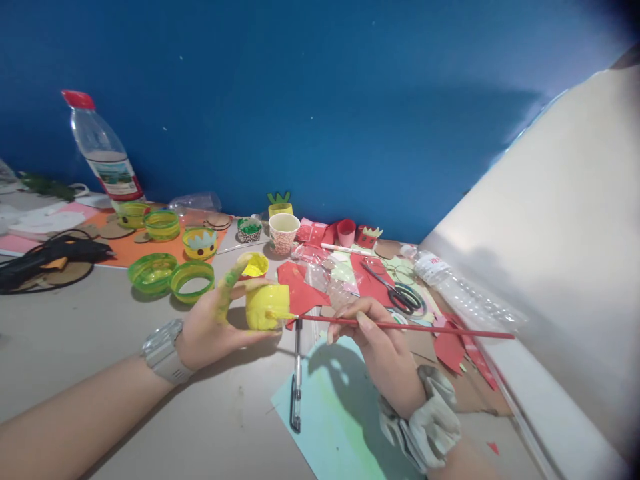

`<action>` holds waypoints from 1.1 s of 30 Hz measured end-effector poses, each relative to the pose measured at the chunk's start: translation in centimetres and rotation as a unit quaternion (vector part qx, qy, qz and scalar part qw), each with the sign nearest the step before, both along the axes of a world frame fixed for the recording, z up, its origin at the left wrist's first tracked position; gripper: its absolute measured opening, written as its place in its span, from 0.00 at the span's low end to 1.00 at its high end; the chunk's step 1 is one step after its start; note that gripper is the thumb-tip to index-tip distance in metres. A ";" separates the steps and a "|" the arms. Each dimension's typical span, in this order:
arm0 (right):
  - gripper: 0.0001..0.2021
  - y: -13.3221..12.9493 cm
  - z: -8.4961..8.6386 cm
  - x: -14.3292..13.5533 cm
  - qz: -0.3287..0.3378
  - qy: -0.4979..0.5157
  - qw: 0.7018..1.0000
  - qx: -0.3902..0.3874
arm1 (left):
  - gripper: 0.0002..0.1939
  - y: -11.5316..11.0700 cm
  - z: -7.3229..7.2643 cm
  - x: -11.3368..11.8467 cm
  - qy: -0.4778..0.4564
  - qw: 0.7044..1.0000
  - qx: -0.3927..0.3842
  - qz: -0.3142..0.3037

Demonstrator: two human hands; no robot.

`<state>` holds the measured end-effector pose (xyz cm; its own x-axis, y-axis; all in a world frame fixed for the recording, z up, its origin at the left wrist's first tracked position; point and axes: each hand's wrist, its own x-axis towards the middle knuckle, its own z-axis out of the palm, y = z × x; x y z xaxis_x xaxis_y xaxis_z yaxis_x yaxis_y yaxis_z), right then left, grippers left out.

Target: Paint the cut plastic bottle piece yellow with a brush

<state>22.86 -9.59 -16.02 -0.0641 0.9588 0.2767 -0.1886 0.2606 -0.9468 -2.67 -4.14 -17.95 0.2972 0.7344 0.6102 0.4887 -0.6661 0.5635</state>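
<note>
The left hand [207,330] holds a small, round yellow-painted cup [260,309] in its fingers, near the middle of the frame. The right hand [377,343] pinches a long, thin red paintbrush [450,329], its tip at the cup. If the paint is wet, the cup could slip, or drops could mess the clear black pen [298,370] below. The brush's long end might bump the clear plastic bottle [467,293] at right.

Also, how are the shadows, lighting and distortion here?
Head view: soft shadow around the right hand on the pale-blue paper sheet; pale smooth surface brighter than the deep-blue wall; top-right corner dark; wide-angle stretching near edges.
</note>
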 end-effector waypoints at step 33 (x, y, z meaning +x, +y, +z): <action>0.08 -0.7 1.0 0.8 -0.015 -0.123 0.991 0.044 | 0.59 -0.2 -0.3 0.0 0.028 0.993 0.084 0.074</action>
